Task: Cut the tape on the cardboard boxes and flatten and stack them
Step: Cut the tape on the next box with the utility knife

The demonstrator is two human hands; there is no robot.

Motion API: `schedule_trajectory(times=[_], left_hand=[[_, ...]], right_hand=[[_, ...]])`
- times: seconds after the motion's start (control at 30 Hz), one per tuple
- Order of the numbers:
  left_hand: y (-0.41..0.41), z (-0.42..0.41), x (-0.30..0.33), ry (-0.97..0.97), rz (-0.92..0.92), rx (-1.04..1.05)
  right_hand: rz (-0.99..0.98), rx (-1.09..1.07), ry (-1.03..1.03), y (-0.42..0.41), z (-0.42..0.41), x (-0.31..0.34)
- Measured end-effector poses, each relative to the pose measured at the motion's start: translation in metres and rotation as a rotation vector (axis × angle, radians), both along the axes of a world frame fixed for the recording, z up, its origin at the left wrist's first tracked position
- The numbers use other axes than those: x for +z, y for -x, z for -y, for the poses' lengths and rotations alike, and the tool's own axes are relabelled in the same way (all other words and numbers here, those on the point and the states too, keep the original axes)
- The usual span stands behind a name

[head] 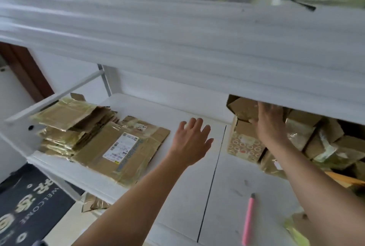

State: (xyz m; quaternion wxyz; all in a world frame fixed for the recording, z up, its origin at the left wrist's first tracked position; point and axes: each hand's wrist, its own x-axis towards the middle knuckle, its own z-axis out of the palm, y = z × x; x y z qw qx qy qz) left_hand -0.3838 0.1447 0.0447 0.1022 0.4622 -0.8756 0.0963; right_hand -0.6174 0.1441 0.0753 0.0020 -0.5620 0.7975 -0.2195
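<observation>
My right hand [268, 121] grips a small brown cardboard box [245, 109] on top of the pile of taped boxes [320, 143] at the right, partly under the upper shelf. Below it stands a box with a ring pattern [244, 147]. My left hand [192, 143] hovers open above the white table [177, 196], fingers spread, holding nothing. At the left lies a stack of flattened boxes [75, 127]; the front one carries a white label [120, 146]. A pink cutter [248, 220] lies on the table near the front right.
A thick white shelf edge [177, 48] hangs over the table and hides the top of the box pile. A dark welcome mat [29, 202] lies on the floor at the left. Cardboard scraps [92, 204] lie below the table edge. An orange strip [343, 179] shows at the right.
</observation>
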Motion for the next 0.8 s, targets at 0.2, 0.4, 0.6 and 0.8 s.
schedule_trajectory(times=[0.2,0.4,0.6,0.8], left_hand=[[-0.013,-0.001,-0.007,-0.028,0.027,0.038],[-0.044,-0.007,-0.016,-0.093,-0.115,0.104],[-0.076,-0.005,-0.019,-0.469,-0.868,0.222],[-0.075,-0.014,-0.031,-0.681,-1.087,0.182]], right_hand=[[-0.077,0.075,-0.096,-0.004,0.022,-0.001],[-0.179,0.21,0.515,-0.027,-0.015,-0.001],[0.814,0.321,0.617,-0.078,-0.069,-0.026],[1.812,-0.199,0.045,-0.092,-0.108,-0.081]])
